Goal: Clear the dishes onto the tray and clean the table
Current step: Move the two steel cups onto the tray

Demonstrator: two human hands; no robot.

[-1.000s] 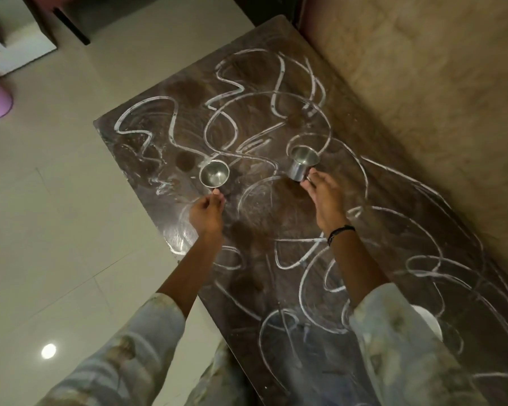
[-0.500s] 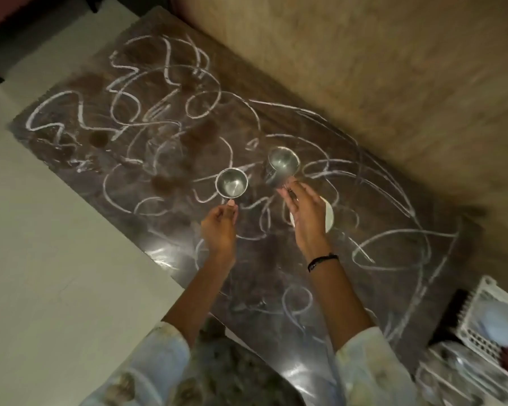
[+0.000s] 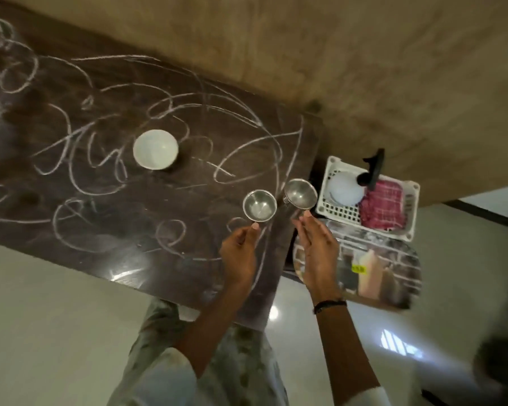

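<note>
My left hand grips a small steel cup over the right end of the dark table. In my right hand is a second steel cup, tilted, just past the table's right edge. A shiny steel tray lies below and to the right of my right hand, beside the table. Back on the table sits a white bowl, well left of both hands. White chalk-like scribbles cover the tabletop.
A white plastic basket stands behind the tray, holding a white round dish, a red checked cloth and a black spray nozzle. A tan wall runs behind the table. Pale floor tiles lie below.
Both hands carried their cups rightward along the table to its right end. The view swung right, bringing the tray and the basket into sight and leaving the white bowl behind.
</note>
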